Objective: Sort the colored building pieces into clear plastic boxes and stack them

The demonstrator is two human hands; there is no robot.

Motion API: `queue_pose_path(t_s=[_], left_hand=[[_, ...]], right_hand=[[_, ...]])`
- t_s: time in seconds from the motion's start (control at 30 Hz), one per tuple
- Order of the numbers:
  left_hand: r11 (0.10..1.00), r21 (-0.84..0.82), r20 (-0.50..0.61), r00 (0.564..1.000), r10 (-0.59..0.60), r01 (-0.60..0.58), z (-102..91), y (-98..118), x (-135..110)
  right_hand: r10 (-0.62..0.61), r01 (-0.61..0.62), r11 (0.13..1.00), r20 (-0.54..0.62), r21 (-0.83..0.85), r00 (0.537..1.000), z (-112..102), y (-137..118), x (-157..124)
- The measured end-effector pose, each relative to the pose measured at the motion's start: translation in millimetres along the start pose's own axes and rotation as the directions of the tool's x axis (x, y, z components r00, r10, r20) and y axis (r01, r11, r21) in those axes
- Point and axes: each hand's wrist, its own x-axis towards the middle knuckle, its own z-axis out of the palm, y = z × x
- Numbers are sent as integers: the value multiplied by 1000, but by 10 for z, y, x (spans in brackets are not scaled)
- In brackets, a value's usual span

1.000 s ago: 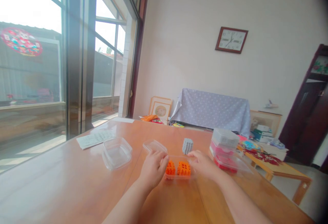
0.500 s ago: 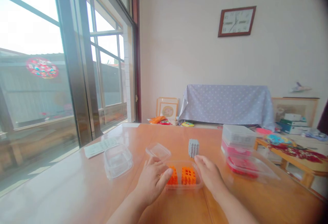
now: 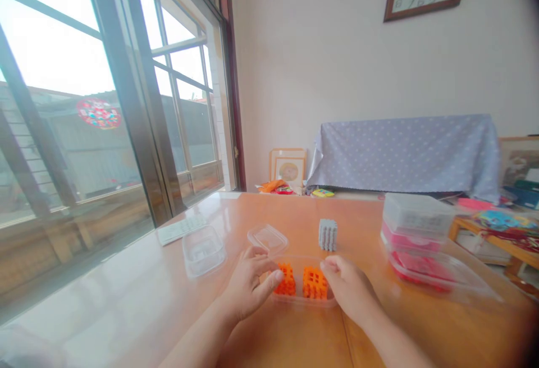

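Observation:
A clear plastic container stands on the table in front of me, with two orange lattice-like blocks in it. My left hand is at the container's left side, fingers loosely bent and thumb apart, partly covering the left orange block. At the right rim, close to the right orange block, is my right hand. Its fingers are curled together, and whatever lies between them is hidden. Just beyond the container stands a grey ribbed block.
Beyond my left hand lie a clear lid, an open clear box and a pale sheet. On the right are stacked clear and pink boxes and a clear tray with red contents. The wooden table extends toward a window.
The view has tilted down and turned slightly left. My right hand's fingers, straighter before, have curled in at the container's right rim. The left hand stays nearly the same. The blocks keep their places.

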Motion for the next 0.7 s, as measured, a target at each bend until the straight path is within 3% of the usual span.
queue_pose_path(t_s=[0.2,0.33,0.47,0.6,0.7], left_hand=[[1000,0,12,1000,2,-2,-22,10,22],[1000,-11,-22,1000,-1,1,-8,-22,20],[1000,-23,-21,1000,16,-17,-2,-31,21],[999,-31,-42,999,24,-25,15,-23,22],[999,-39,-49,998,26,-28,31,-29,19]], right_hand=[[-12,12,998,2,-59,1000,-116,-30,-3],[-231,225,966,-34,-126,972,-158,-104,-42],[-363,380,910,122,-167,924,-135,-236,-158],[-352,403,906,297,-131,888,-107,-320,-233],[-343,398,911,335,-110,878,-113,-336,-233]])
